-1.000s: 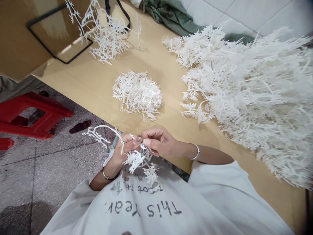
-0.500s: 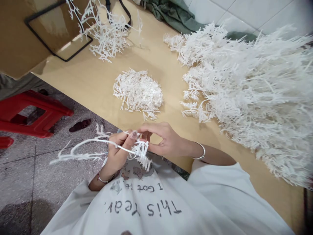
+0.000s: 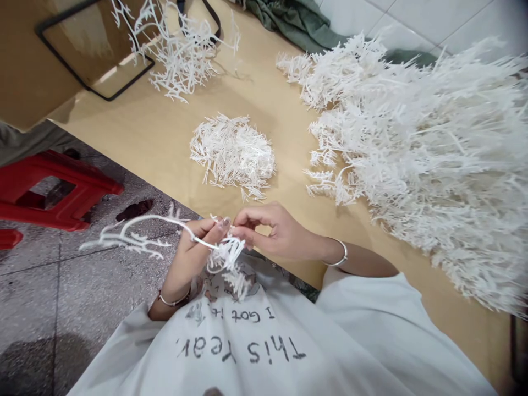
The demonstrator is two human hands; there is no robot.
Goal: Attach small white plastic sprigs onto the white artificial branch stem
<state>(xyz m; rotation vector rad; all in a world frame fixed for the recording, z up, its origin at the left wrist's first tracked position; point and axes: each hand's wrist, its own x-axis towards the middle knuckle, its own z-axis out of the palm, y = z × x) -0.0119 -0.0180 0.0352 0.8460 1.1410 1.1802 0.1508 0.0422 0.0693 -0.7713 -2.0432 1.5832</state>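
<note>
While your left hand (image 3: 193,256) grips the white plastic sprig (image 3: 140,234) in closed fingers, your right hand (image 3: 274,234) pinches its tufted end (image 3: 229,258), close to the worktop (image 3: 157,137) edge.

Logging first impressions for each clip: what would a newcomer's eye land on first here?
First, the huge heap of white plastic sprigs covering the right side of the wooden table. Next, the left hand and right hand pinching a white branched strip together at the table's near edge, its bare end trailing left over the floor. A small round pile of loose white pieces lies mid-table, and a red stool stands at left.
</note>
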